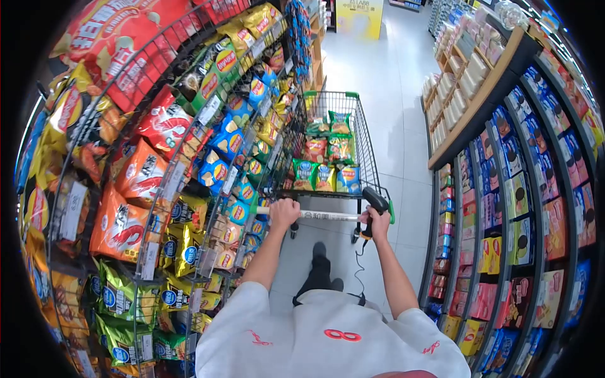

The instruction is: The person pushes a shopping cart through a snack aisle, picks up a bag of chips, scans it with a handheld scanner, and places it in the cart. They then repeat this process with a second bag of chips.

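Observation:
My left hand (285, 213) is closed around the left end of the shopping cart's handlebar (328, 216). In my right hand (377, 223) is a black handheld scanner (375, 200), its coiled cord (360, 268) hanging down toward my waist. That hand is at the handlebar's right end; whether its fingers also grip the bar is hidden. Ahead of the bar stands the wire shopping cart (367, 142) with green corners. Several snack bags lie inside it, among them a green bag (305, 174) and a blue bag (348, 179).
Close on the left, wire racks (142, 277) hold chip bags, including orange bags (120, 220). Shelves of boxed snacks (520, 227) line the right side. A wooden shelf (469, 104) stands farther along on the right. The tiled floor (394, 82) runs ahead toward a yellow sign (359, 17).

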Demonstrator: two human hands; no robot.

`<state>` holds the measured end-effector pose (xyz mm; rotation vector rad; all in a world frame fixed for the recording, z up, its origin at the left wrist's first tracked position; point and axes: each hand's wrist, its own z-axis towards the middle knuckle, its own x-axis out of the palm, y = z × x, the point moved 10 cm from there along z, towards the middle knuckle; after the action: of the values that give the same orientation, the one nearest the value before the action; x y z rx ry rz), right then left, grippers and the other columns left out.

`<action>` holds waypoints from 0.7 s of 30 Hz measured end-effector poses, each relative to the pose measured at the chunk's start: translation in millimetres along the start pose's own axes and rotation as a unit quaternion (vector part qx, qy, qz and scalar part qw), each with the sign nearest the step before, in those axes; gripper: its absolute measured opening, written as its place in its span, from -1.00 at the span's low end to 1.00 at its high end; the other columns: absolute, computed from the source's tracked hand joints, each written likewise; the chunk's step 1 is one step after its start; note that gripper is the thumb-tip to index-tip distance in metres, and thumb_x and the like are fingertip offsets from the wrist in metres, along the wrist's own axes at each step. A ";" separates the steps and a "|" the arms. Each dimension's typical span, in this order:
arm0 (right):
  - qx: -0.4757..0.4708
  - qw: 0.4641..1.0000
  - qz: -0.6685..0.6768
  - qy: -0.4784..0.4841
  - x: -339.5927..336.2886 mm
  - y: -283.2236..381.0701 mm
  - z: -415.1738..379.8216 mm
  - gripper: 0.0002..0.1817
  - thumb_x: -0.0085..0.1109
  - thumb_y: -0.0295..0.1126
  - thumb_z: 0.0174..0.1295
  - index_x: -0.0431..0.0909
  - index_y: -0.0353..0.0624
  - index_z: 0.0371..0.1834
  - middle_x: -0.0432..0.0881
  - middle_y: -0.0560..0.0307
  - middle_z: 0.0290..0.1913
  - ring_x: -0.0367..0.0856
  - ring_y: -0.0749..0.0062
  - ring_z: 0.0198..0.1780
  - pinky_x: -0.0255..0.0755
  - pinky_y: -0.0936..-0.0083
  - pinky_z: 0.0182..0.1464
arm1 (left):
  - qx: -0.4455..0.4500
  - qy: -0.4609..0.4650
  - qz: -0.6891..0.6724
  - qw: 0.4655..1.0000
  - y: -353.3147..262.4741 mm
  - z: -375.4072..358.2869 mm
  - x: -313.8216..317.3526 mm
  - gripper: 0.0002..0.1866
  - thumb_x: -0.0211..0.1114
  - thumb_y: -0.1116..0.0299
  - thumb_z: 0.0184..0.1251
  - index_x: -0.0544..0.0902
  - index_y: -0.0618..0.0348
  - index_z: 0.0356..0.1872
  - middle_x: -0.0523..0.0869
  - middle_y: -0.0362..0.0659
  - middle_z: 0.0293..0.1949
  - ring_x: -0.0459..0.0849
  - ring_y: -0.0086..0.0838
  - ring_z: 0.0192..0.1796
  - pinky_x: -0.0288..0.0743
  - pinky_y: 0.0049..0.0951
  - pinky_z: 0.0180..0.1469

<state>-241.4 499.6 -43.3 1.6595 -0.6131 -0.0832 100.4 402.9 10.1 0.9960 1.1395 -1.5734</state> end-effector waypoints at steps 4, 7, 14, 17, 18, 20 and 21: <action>0.008 1.000 -0.009 -0.011 5.1 8.5 38.0 -0.73 0.26 -0.34 0.28 0.60 -0.40 -0.20 0.69 -0.08 -0.42 0.78 0.25 -0.44 0.68 0.49 -0.36 | -0.005 -0.001 -0.018 1.000 -3.3 38.3 15.1 -0.60 0.15 0.13 0.26 0.74 0.20 -0.59 0.73 0.15 -0.52 0.74 0.08 -0.43 0.62 0.08 -0.25; 0.040 0.999 -0.014 -0.025 13.6 11.8 72.4 -0.70 0.29 -0.28 0.31 0.61 -0.37 -0.16 0.70 -0.05 -0.38 0.78 0.26 -0.40 0.67 0.48 -0.34 | -0.002 0.004 -0.016 1.000 -7.7 74.4 25.3 -0.58 0.12 0.13 0.28 0.75 0.22 -0.58 0.74 0.15 -0.51 0.76 0.06 -0.39 0.64 0.03 -0.22; -0.062 0.965 -0.253 -0.029 36.5 60.6 146.4 -0.66 0.41 -0.21 0.23 0.72 -0.30 -0.15 0.74 0.14 -0.31 0.67 0.51 -0.30 0.49 0.54 -0.24 | -0.015 0.022 -0.044 0.999 -18.6 166.1 39.5 -0.60 0.13 0.14 0.25 0.77 0.23 -0.55 0.75 0.14 -0.49 0.78 0.03 -0.38 0.66 -0.02 -0.22; -0.072 0.960 -0.266 -0.039 41.3 80.4 180.1 -0.67 0.42 -0.20 0.20 0.76 -0.26 -0.15 0.75 0.22 -0.29 0.60 0.59 -0.27 0.43 0.56 -0.22 | 0.002 0.006 -0.052 0.999 -25.6 204.9 49.5 -0.60 0.14 0.15 0.24 0.77 0.23 -0.56 0.76 0.13 -0.48 0.78 0.01 -0.40 0.67 -0.03 -0.22; -0.073 0.961 -0.264 -0.036 37.5 74.5 198.6 -0.68 0.42 -0.20 0.20 0.76 -0.25 -0.15 0.75 0.22 -0.29 0.60 0.59 -0.27 0.43 0.56 -0.22 | 0.004 0.004 -0.058 0.998 -27.3 216.8 52.2 -0.60 0.14 0.15 0.24 0.77 0.23 -0.56 0.76 0.13 -0.48 0.78 0.00 -0.40 0.67 -0.03 -0.23; -0.074 0.938 -0.336 -0.044 31.9 61.0 234.3 -0.65 0.47 -0.19 0.08 0.76 -0.26 -0.23 0.76 0.07 -0.35 0.66 0.37 -0.35 0.47 0.41 -0.26 | 0.006 0.000 -0.066 0.998 -31.5 239.0 56.3 -0.60 0.14 0.15 0.24 0.77 0.24 -0.56 0.76 0.13 -0.47 0.78 0.00 -0.41 0.67 -0.04 -0.24; -0.096 0.911 -0.397 -0.050 40.1 70.1 239.9 -0.65 0.49 -0.17 0.03 0.77 -0.26 -0.30 0.74 0.01 -0.39 0.67 0.24 -0.41 0.48 0.35 -0.30 | 0.008 0.002 -0.067 0.998 -35.0 250.1 58.3 -0.60 0.14 0.15 0.24 0.76 0.23 -0.57 0.76 0.13 -0.49 0.78 -0.01 -0.42 0.67 -0.04 -0.25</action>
<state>-325.2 262.7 -13.2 1.6226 0.0358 -0.7965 29.5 154.0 23.5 0.9510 1.2197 -1.6889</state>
